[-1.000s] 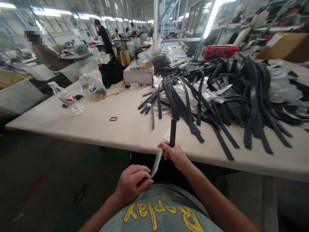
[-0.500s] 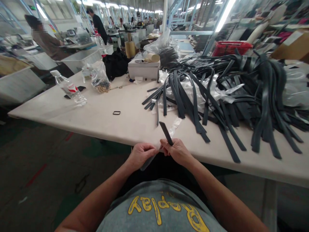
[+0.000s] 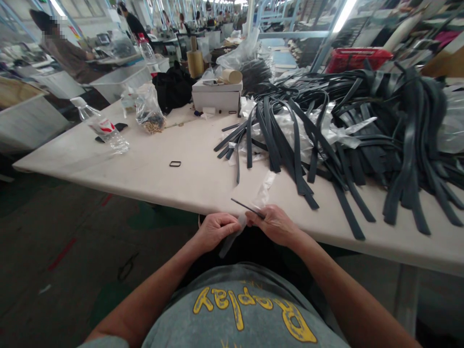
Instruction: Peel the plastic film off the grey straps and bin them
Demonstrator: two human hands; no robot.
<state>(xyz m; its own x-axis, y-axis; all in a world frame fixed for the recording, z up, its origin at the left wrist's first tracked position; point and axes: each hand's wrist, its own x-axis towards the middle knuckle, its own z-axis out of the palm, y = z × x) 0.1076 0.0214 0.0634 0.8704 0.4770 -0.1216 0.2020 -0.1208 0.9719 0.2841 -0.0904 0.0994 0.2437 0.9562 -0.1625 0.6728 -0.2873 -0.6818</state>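
Observation:
At the table's front edge, my left hand (image 3: 217,229) is closed, thumb and fingers pinching a grey strip in cloudy plastic wrap (image 3: 229,241) that hangs down toward my lap. Close beside it, my right hand (image 3: 277,223) grips a dark strap (image 3: 246,206), seen edge-on and pointing up to the left. Whether strap and wrapped strip are one piece is hidden by my fingers. A piece of clear plastic (image 3: 266,187) lies on the table just beyond my right hand. A black rectangular ring (image 3: 175,164) lies flat farther left.
A large heap of dark straps (image 3: 362,125) covers the table's right side. Toward the back left are a water bottle (image 3: 105,126), a bag of small metal parts (image 3: 148,108), a black bag (image 3: 173,92) and a white box (image 3: 216,96). A person (image 3: 65,53) sits beyond at left.
The dark strap in my right hand has turned edge-on and tipped lower to the left. More of the plastic-wrapped strip shows between my hands. The view has shifted slightly.

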